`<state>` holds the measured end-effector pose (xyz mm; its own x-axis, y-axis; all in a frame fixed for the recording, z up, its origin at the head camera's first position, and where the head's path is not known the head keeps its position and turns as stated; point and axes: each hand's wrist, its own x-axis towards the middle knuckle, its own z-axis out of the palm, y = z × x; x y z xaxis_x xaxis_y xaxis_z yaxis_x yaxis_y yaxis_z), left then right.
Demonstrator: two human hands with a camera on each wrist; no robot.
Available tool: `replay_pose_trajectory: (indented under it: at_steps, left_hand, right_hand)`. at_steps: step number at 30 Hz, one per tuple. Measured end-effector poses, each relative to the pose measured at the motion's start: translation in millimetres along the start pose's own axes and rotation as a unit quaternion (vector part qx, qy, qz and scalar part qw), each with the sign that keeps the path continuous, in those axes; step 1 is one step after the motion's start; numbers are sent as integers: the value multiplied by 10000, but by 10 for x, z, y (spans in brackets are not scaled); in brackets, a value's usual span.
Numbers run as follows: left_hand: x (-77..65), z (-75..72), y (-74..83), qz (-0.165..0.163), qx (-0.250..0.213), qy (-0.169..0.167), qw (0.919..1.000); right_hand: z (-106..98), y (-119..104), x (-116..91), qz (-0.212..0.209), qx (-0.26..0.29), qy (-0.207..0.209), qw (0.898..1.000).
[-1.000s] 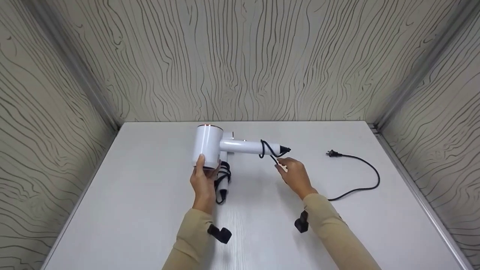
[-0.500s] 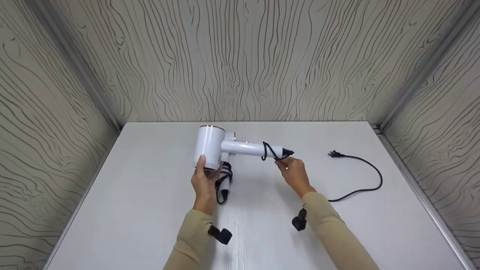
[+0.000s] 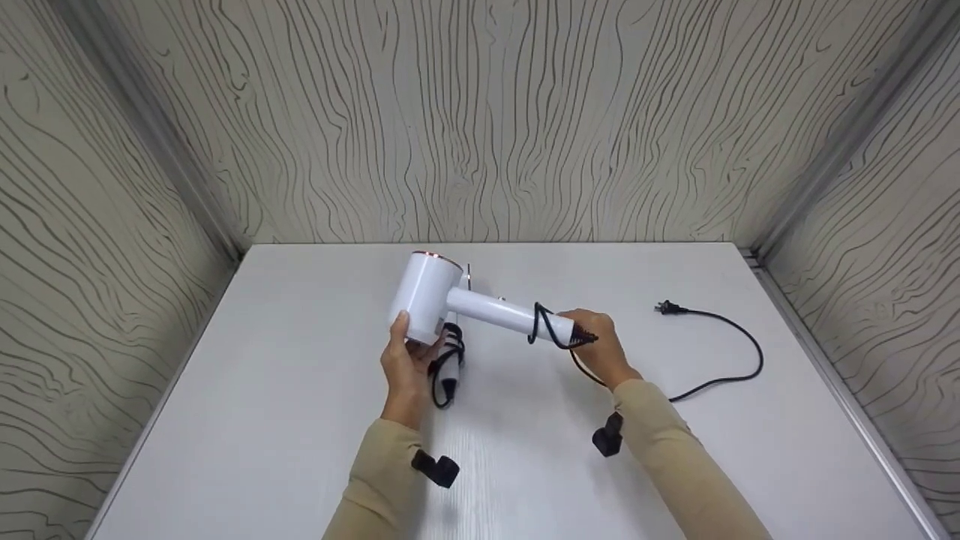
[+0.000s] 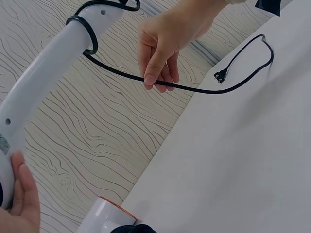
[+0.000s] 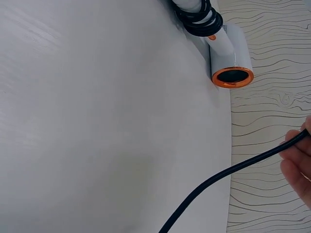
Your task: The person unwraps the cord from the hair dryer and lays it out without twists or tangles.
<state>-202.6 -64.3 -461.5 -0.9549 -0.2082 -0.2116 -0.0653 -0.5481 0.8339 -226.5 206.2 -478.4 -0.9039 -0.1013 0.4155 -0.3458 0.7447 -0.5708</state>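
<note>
A white hair dryer point(image 3: 424, 296) with a copper-coloured rim is held up over the table, its handle slanting down to the right. My left hand point(image 3: 405, 371) grips the lower end of the barrel, thumb on the near side. Black cord point(image 4: 204, 91) loops round the handle near its end. In the left wrist view, my right hand point(image 4: 163, 46) pinches that cord between thumb and fingers, a short way from the handle. From the head, the handle's end partly covers the right hand. The cord's far part runs to a two-pin plug point(image 3: 667, 307) lying on the table.
A second white hair dryer point(image 5: 232, 53) lies on the white table point(image 3: 300, 420) behind the held one, its black cord wound round its handle. Wood-patterned panels point(image 3: 480, 127) enclose the table at the back and sides.
The held hair dryer has tilted, its handle end swinging down and slightly right. My right hand has gone from in front of the handle end to behind it, while the left keeps its hold.
</note>
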Motion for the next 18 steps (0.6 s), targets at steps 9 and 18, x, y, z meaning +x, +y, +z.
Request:
replay_pose_trajectory:
  at_steps: [9, 18]
  left_hand:
    - [32, -49, 9, -279, 400, -414, 9980]
    - [49, -88, -10, -478, 593, -526, 9957]
  right_hand:
    - [-71, 26, 45, -354, 48, 183, 9992]
    - [-129, 39, 69, -345, -18, 120, 9993]
